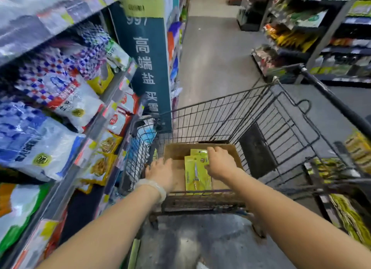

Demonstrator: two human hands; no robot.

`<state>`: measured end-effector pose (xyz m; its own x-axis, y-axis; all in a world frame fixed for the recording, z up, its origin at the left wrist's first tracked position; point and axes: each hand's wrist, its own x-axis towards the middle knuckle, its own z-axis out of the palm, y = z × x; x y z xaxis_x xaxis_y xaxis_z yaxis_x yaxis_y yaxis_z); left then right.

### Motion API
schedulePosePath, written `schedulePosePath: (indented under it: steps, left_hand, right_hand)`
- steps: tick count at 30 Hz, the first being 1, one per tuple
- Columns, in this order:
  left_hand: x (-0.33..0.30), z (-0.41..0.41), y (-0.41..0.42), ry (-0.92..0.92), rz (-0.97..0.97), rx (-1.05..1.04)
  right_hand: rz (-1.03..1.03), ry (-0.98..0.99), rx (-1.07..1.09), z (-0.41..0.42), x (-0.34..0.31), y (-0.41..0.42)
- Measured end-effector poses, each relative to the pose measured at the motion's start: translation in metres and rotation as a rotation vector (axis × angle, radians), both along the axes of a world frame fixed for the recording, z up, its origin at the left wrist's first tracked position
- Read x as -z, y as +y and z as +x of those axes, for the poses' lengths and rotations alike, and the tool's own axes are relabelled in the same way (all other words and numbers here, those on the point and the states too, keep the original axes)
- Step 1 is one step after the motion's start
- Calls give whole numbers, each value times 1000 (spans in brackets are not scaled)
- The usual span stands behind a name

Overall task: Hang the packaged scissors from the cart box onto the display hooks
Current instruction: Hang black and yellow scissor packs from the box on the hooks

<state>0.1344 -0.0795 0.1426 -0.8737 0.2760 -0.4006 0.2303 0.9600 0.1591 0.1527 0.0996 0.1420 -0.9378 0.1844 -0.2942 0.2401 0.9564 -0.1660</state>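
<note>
My right hand (219, 162) reaches into the cardboard box (176, 151) in the wire cart (261, 116), fingers curled onto the yellow-green packaged scissors (195, 175); whether they pinch the pack, I cannot tell. My left hand (161, 171), a pale bangle (154, 187) at the wrist, lies relaxed and flat at the box's left edge, holding nothing. Shelves of bagged goods (50, 100) stand left; a grey aisle floor (212, 53) runs ahead.

Bagged goods (60, 100) crowd the left shelves beside a dark hanging banner (146, 67) — grey aisle floor (212, 53) beyond.
</note>
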Motion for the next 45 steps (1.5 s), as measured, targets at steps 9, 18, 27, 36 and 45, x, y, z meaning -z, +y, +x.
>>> schedulePosePath:
  steps: [9, 18, 27, 36, 45]
  left_hand:
    - [89, -93, 40, -250, -32, -13]
    - [224, -122, 67, -715, 92, -211]
    - [286, -140, 77, -774, 209, -505]
    - [286, -147, 85, -802, 574, -874]
    - [270, -154, 64, -813, 605, -888]
  right_hand:
    - [-90, -337, 41, -68, 109, 42]
    - [-459, -509, 299, -116, 237, 66]
    - [-622, -421, 656, -122, 307, 72]
    - [-996, -416, 793, -112, 298, 78]
    - [-1262, -432, 806, -134, 272, 57]
